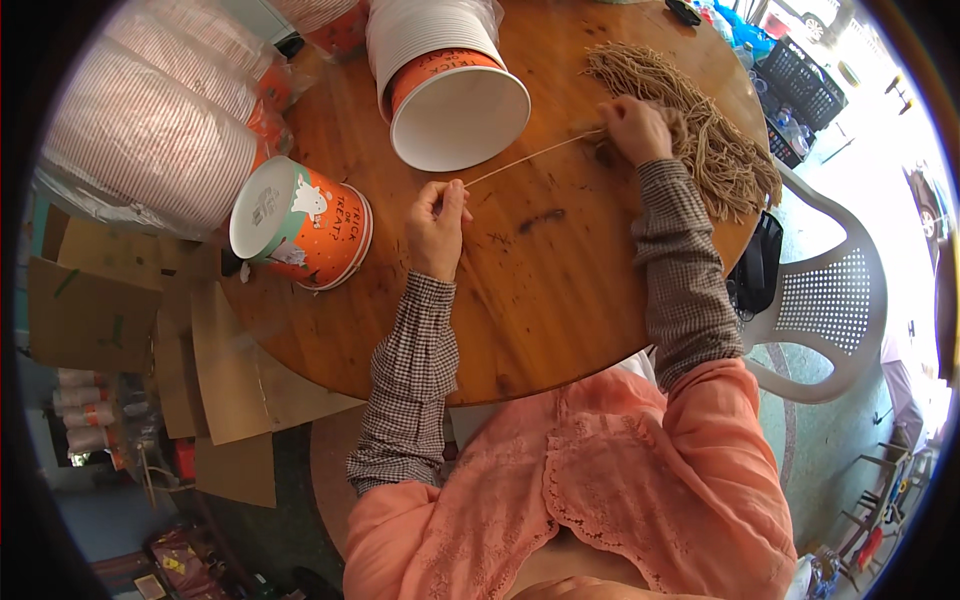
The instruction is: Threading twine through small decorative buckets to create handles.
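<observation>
Across the upper centre of the frame, your left hand (437, 228) pinches a tan cord (535, 156), drawn straight over the wooden table (560, 300) to your right hand (641, 130), whose curled fingers hold it (their tips are partly hidden). Bundled cords (712, 145) lie beside that hand at upper right; an orange bucket (328, 232) sits base-up at left.

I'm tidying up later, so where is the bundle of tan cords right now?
In the head view, the bundle of tan cords lies toward the upper right of the wooden table, just beside the right hand.
</observation>
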A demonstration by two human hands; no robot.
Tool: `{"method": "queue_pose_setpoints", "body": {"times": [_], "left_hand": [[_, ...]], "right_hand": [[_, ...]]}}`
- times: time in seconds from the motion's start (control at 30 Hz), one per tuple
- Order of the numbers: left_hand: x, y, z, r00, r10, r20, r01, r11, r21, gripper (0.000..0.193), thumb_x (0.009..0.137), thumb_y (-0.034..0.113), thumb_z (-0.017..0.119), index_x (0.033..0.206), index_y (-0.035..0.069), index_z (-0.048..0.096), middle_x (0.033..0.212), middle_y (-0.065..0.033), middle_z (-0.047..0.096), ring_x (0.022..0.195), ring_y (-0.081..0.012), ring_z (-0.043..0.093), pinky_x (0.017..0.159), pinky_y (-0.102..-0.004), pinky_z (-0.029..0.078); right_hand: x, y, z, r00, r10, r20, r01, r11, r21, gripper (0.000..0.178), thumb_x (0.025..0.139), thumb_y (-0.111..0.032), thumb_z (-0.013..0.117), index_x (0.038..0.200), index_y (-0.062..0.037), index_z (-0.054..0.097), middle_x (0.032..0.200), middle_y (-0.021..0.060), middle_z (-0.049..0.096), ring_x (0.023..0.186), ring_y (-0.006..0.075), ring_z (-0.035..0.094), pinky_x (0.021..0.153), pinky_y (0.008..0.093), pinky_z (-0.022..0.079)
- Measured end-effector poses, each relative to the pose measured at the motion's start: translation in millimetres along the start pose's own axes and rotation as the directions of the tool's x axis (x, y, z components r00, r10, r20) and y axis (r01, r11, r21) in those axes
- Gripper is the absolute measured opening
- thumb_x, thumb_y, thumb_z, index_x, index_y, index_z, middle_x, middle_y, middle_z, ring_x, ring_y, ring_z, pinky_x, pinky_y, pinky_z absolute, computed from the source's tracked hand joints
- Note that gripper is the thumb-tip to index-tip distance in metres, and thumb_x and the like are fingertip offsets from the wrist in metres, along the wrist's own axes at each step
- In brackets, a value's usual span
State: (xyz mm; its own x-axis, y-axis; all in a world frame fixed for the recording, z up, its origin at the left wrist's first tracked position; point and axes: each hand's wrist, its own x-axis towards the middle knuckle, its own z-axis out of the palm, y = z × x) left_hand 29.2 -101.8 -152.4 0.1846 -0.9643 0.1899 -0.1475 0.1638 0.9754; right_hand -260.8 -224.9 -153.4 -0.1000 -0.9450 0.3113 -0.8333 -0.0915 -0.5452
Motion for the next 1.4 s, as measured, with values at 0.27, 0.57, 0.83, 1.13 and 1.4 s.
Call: {"method": "queue_pose_setpoints", "body": {"times": [0.27,0.57,0.83,1.13,1.4], "left_hand": [[4,-5,-6,0.995,0.103,0.009,-0.103,0.987,0.125,0.028,0.097,0.025,0.057,0.084,0.002,0.062,0.066,-0.0002,0.059,0.054,-0.0066,0.054,0.049,-0.0225,0.043],[4,-3,-8,0.989,0.129,0.069,-0.138,0.979,0.153,0.03,0.099,0.025,0.054,0.083,0.001,0.059,0.064,-0.0006,0.052,0.056,-0.0086,0.046,0.053,-0.0244,0.039],[2,-4,-5,0.979,0.188,0.08,-0.199,0.964,0.174,0.017,0.098,0.018,0.056,0.092,0.002,0.058,0.075,-0.0018,0.055,0.064,-0.0093,0.05,0.058,-0.0254,0.042],[0,-2,-3,0.987,0.089,0.133,-0.1,0.992,0.079,0.01,0.095,0.011,0.058,0.102,0.003,0.058,0.087,0.0006,0.058,0.076,-0.0061,0.056,0.07,-0.0211,0.051],[1,2,0,0.988,0.144,0.06,-0.146,0.988,0.038,0.016,0.097,0.017,0.056,0.097,0.001,0.059,0.076,-0.0001,0.056,0.065,-0.0077,0.052,0.062,-0.023,0.045]], "right_hand": [[-28,-48,-4,0.895,-0.344,-0.284,0.38,0.921,0.082,0.018,0.091,-0.018,0.06,0.102,-0.0073,0.069,0.094,0.0082,0.071,0.081,0.0247,0.068,0.072,0.0339,0.055],[-91,-128,23,0.841,-0.488,0.234,0.172,0.651,0.739,0.016,0.089,-0.01,0.063,0.101,0.0004,0.064,0.082,0.006,0.067,0.072,0.0101,0.063,0.063,0.0258,0.053],[-87,-125,19,0.862,-0.408,0.302,0.058,0.67,0.74,0.015,0.088,-0.013,0.064,0.092,0.0011,0.063,0.075,0.0005,0.061,0.066,0.0057,0.054,0.061,0.0238,0.047],[-85,-123,17,0.858,-0.417,0.3,0.076,0.681,0.728,0.014,0.086,-0.013,0.065,0.089,0.0007,0.062,0.07,-0.0006,0.057,0.064,0.0059,0.051,0.06,0.0247,0.045],[-82,-122,16,0.878,-0.377,0.297,0.068,0.71,0.701,0.019,0.086,-0.015,0.066,0.092,0.0027,0.064,0.073,0.0085,0.063,0.068,0.0129,0.06,0.064,0.0288,0.05]]}}
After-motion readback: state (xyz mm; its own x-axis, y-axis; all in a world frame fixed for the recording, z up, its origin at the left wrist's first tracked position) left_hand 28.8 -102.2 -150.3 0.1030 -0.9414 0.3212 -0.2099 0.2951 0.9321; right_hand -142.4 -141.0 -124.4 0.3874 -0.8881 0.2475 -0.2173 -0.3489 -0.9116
